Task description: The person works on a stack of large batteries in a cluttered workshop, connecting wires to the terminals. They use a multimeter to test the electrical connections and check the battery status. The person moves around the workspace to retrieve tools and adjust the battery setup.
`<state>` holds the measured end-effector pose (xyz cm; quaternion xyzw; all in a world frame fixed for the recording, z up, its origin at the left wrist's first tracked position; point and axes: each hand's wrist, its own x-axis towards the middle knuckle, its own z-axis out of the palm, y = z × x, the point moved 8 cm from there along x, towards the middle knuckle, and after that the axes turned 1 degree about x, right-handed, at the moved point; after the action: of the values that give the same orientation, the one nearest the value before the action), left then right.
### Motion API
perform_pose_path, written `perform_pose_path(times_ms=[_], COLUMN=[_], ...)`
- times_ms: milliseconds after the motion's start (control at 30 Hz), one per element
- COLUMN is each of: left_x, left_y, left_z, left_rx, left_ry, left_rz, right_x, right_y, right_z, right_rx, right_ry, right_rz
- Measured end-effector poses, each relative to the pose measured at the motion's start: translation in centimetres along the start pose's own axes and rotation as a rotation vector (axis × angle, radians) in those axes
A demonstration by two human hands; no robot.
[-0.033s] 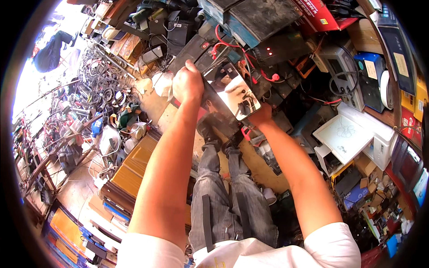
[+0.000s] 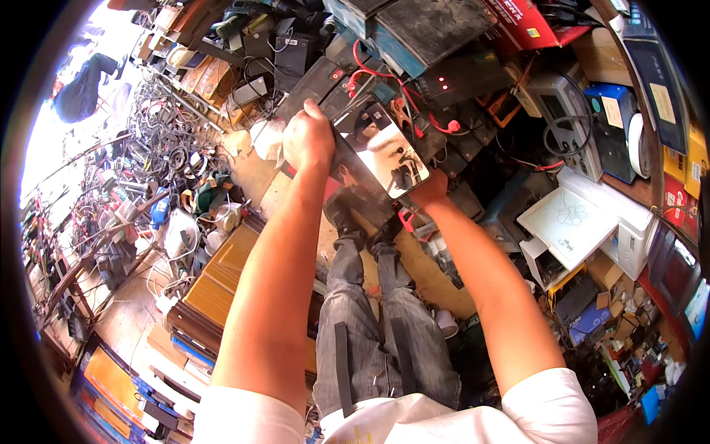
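Both my hands hold a flat black device (image 2: 381, 152) in front of me, above my shoes. Its glossy, tablet-like face reflects light like a mirror, and a dark smooth panel (image 2: 362, 196) lies along its near left side. My left hand (image 2: 308, 139) is closed at the left edge, thumb pointing up and away. At the lower right corner, my right hand (image 2: 429, 191) grips from beside and beneath; most of its fingers are hidden. Just beyond the device are red cables (image 2: 403, 81) with clamps and dark battery-like boxes (image 2: 318, 89).
A heap of cables and electronic parts (image 2: 133, 200) covers the left side. Brown wooden panels (image 2: 222, 285) stand near my left forearm. To the right are a white printer-like machine (image 2: 629, 237), a drawn-on white board (image 2: 569, 222) and a blue box (image 2: 610, 133). A dark box with red lights (image 2: 455, 81) sits ahead.
The device and both hands have shifted very slightly left in the picture. My grip looks the same.
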<state>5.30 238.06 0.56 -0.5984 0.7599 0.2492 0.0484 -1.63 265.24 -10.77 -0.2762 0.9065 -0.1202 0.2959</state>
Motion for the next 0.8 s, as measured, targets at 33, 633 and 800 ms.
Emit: perform_pose_path(times_ms=[33,633,800], left_x=[0.0,1.5,1.0], left_y=[0.2,-0.8,-0.4], left_z=[0.2,1.2,0.8], left_rx=[0.009,0.13,0.063], left_ry=[-0.012,0.058,0.05], left_rz=[-0.005,0.056,0.02], right_x=[-0.1,-8.2,-7.9], right_y=[0.4,-0.4,-0.9], right_z=[-0.1,2.1,2.6], right_rx=[0.041,0.26,0.212], right_ry=[0.071,0.164,0.121], right_rz=[0.028,0.168,0.139])
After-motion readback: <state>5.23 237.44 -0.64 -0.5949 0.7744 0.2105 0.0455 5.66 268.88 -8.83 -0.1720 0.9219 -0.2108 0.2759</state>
